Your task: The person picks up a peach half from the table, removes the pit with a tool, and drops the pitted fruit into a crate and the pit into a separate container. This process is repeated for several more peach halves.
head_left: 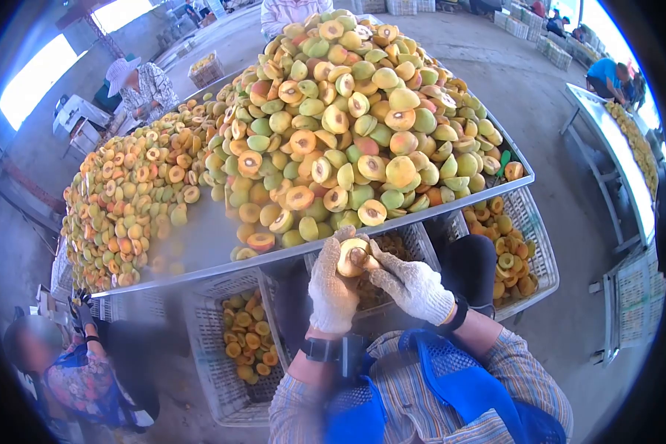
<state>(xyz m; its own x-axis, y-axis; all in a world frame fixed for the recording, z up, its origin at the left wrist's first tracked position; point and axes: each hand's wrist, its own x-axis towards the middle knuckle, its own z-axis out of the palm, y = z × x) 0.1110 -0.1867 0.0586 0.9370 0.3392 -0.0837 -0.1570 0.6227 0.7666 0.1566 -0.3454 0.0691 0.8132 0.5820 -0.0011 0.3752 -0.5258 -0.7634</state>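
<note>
Both my hands wear pale knitted gloves and meet just past the table's near edge. My left hand is wrapped round a halved peach, its cut face turned up with the brown pit area showing. The fingers of my right hand are pressed together at the right side of that half; whether they also hold a tool is hidden. Beyond my hands, a tall heap of halved peaches covers the metal table. Below my hands is a crate with small brown pieces in it.
Crates of peach halves stand below the table at left and right. A co-worker sits at lower left; others are across the table. A green-handled tool lies near the right corner. Another table stands far right.
</note>
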